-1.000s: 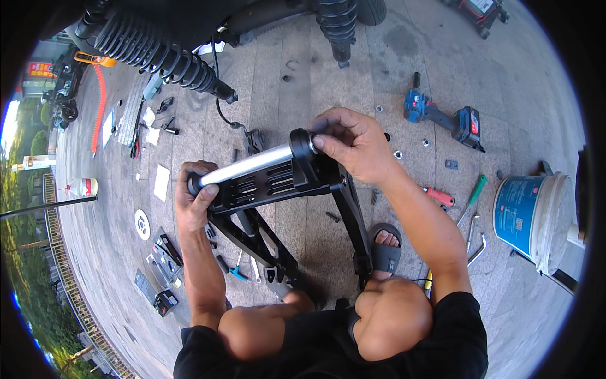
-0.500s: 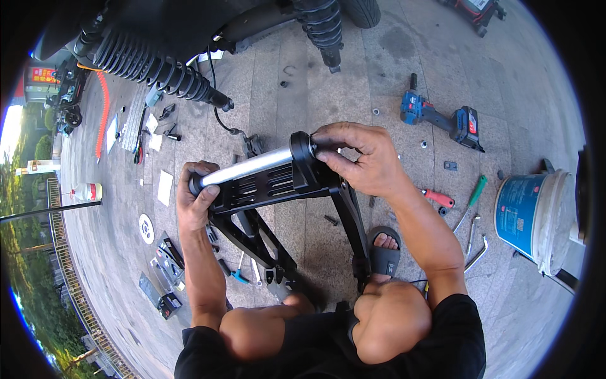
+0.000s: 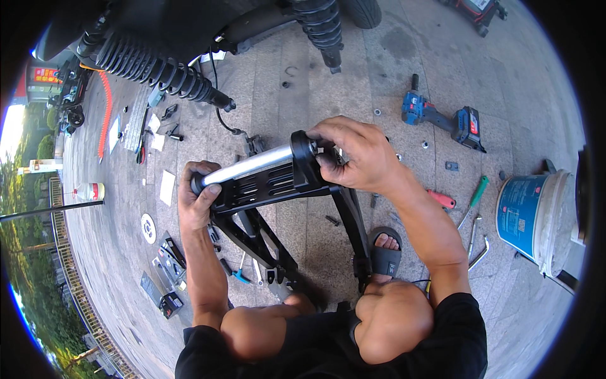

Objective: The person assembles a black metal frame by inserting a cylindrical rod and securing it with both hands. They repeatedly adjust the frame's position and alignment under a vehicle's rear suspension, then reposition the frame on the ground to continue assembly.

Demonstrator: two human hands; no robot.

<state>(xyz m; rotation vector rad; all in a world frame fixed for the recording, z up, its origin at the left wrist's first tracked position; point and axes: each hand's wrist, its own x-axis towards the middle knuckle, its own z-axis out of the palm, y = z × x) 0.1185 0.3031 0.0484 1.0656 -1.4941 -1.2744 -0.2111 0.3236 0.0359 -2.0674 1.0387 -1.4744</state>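
A black swingarm (image 3: 271,199) stands tilted between my knees, its two legs toward me. A silver tube (image 3: 249,165) spans its far end, between two round black pivot ends. My left hand (image 3: 199,196) is wrapped round the left pivot end, thumb over the tube's edge. At the right pivot end (image 3: 303,151), my right hand (image 3: 356,155) has thumb and fingers pinched against its outer face. Whatever small part sits between those fingertips is mostly hidden.
Ahead hang two coil-spring shock absorbers (image 3: 158,72) under a vehicle. On the paving lie a blue impact wrench (image 3: 442,119), a green-handled screwdriver (image 3: 480,189), a red handle (image 3: 442,199) and loose fasteners. A bucket (image 3: 530,208) stands at right; papers and small parts lie left.
My right hand has turned slightly at the right pivot end, its thumb more bent and fingers drawn in. The left hand and swingarm have hardly moved.
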